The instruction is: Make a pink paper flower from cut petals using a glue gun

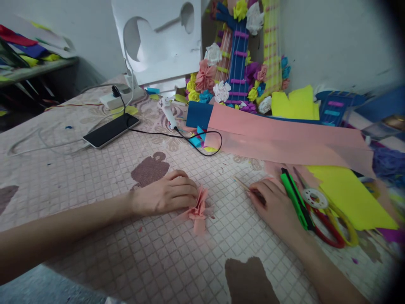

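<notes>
My left hand (166, 192) has its fingers closed at the upper left side of a gathered pink paper flower (198, 213), whose petals fan out over the table. The fingertips are partly hidden behind the paper. To the right, my right hand (274, 204) is closed around a thin wooden stick (242, 183), which points up and left. Beside this hand lie a green box cutter (295, 198) and scissors (329, 228) with red and yellow handles. A white roll of tape (315, 198) rests by them.
Behind my hands lie long pink paper strips (284, 133), yellow paper (357, 194), a white glue gun (168, 112) with a looping black cord, a phone (111, 130) and a power strip (122, 98). Paper-flower-covered guitar shapes (238, 63) and a white foam board (161, 38) lean at the back.
</notes>
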The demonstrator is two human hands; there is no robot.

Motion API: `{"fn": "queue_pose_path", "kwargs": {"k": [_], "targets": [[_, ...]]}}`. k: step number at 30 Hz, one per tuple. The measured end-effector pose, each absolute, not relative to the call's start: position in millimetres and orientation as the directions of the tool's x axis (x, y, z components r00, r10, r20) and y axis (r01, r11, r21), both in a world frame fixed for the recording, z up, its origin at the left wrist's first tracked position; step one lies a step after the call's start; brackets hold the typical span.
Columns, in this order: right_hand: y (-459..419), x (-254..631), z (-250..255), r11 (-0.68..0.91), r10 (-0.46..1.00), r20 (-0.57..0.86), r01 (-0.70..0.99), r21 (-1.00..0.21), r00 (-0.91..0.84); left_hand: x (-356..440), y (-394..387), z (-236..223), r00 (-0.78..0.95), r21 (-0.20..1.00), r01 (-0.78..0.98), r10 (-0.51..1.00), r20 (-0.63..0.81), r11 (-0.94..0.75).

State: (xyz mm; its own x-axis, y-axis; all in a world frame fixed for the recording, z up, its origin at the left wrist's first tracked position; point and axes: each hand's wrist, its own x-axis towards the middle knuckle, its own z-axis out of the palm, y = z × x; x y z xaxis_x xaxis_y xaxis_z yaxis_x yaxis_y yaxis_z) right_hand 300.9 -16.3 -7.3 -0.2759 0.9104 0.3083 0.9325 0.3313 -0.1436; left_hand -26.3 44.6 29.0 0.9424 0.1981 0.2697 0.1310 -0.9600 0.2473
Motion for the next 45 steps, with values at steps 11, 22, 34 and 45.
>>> {"fn": "queue_pose_path", "kwargs": {"k": [11, 22, 34, 45], "targets": [[-16, 301, -6, 0.345, 0.900, 0.325, 0.931, -0.123, -0.290, -26, 48, 27, 0.950, 0.190, 0.092, 0.143, 0.278, -0.977], [-10, 298, -6, 0.316, 0.913, 0.313, 0.939, -0.140, -0.261, -25, 35, 17, 0.796, 0.345, 0.390, 0.501, 0.340, -0.854], [113, 185, 48, 0.535, 0.833, 0.399, 0.740, -0.407, -0.383, -58, 20, 18, 0.609, 0.552, 0.509, 0.730, 0.312, -0.660], [266, 59, 25, 0.347, 0.938, 0.221, 0.759, -0.550, -0.269, -73, 37, 7, 0.468, 0.673, 0.465, 0.805, 0.364, -0.575]]}}
